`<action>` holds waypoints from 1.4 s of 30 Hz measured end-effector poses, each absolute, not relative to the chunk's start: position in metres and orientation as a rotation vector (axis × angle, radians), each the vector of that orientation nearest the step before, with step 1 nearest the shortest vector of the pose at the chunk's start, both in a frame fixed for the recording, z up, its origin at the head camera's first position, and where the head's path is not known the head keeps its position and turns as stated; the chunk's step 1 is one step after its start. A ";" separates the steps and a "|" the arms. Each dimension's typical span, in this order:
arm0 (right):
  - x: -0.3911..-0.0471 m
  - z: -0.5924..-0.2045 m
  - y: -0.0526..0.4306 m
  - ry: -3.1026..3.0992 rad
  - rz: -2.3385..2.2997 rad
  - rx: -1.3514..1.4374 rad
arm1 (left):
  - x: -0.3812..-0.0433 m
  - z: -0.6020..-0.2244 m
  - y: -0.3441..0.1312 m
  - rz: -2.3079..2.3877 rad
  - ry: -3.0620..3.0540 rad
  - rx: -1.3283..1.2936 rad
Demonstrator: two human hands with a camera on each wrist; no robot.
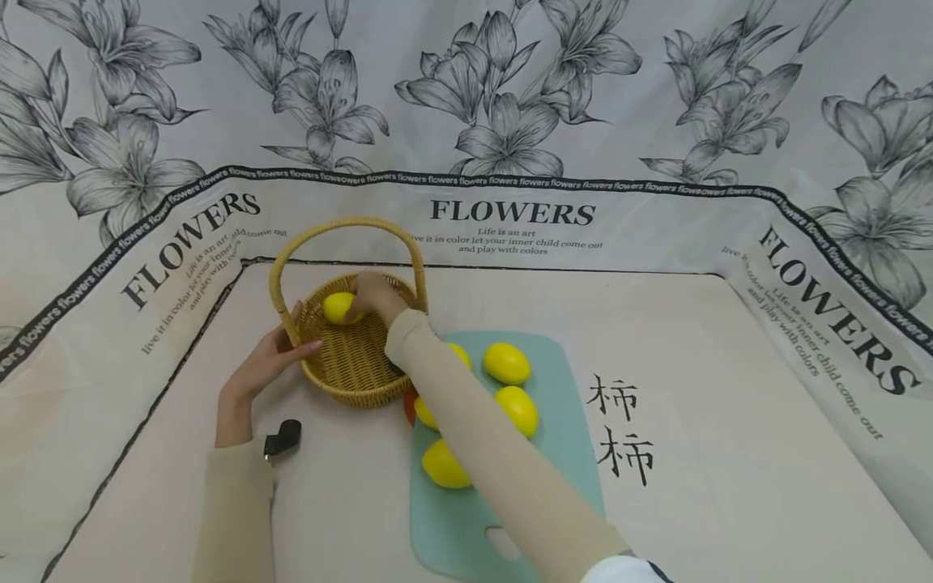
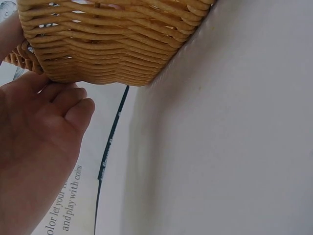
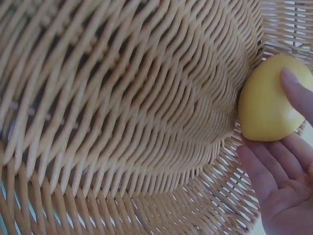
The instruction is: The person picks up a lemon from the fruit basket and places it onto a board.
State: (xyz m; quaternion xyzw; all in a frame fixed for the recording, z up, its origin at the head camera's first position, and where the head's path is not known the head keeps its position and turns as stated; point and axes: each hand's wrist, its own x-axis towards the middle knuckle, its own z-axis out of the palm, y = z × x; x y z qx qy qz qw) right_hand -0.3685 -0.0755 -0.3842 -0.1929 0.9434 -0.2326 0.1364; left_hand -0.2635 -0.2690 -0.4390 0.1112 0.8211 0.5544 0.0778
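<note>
A wicker basket (image 1: 357,368) with a tall arched handle stands at the left of the table. Inside it, against the far left wall, my right hand (image 1: 377,298) holds a yellow lemon (image 1: 338,308). In the right wrist view the thumb lies on top of that lemon (image 3: 266,105) and the fingers are under it. My left hand (image 1: 264,362) grips the basket's left side by the handle's foot, thumb over the rim. The left wrist view has its curled fingers (image 2: 76,105) against the outside of the weave (image 2: 117,46).
A light blue cutting board (image 1: 572,437) lies right of the basket, bearing several lemons (image 1: 507,363), some partly hidden by my right sleeve (image 1: 503,453). A bit of something red (image 1: 411,406) shows between basket and board. A flower-printed cloth (image 1: 510,219) rises behind the table.
</note>
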 end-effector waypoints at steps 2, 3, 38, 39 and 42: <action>-0.370 -0.386 -0.076 2.744 -0.670 -0.563 | -0.264 -0.439 -0.269 1.652 2.465 0.333; -0.370 -0.386 -0.076 2.748 -0.672 -0.564 | -0.264 -0.439 -0.269 1.649 2.466 0.333; -0.351 -0.345 -0.060 2.755 -0.737 -0.578 | -0.262 -0.439 -0.267 1.642 2.463 0.327; -0.351 -0.345 -0.060 2.751 -0.749 -0.580 | -0.262 -0.438 -0.267 1.645 2.460 0.330; -0.350 -0.343 -0.058 2.743 -0.773 -0.600 | -0.261 -0.437 -0.268 1.650 2.454 0.339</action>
